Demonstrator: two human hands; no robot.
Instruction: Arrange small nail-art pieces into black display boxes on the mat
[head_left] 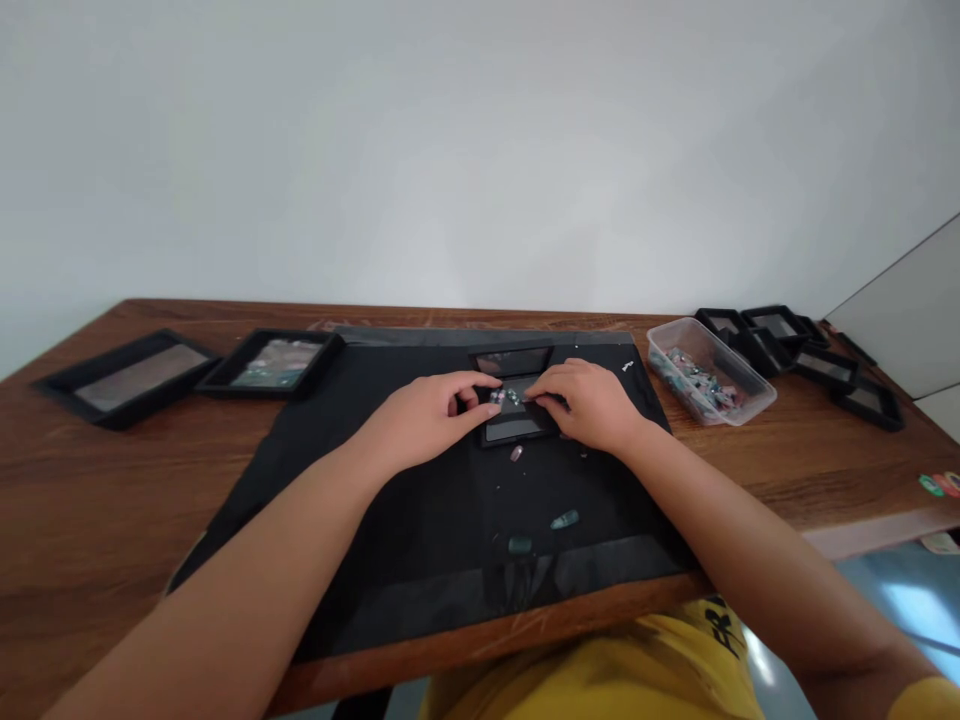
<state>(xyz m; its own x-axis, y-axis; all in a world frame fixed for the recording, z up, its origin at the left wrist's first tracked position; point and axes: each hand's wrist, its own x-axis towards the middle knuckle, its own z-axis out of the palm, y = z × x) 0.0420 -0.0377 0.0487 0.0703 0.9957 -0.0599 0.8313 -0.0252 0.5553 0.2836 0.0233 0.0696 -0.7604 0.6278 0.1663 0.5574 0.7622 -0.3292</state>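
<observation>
Both hands, left hand (427,415) and right hand (592,400), pinched small glittering stones (506,397) over a small black framed case (514,425) on the black mat (420,520) covering the wooden worktop (97,510); no writing was legible.

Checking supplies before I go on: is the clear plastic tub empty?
Not empty: the clear tub holds small coloured pieces along its bottom, and it has no lid on.

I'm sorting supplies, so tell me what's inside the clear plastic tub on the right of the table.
The clear plastic tub holds a loose heap of small pieces, mostly green, pink and whitish, spread along its bottom. They are too small to identify, and whatever lies under the top layer is covered.
</observation>
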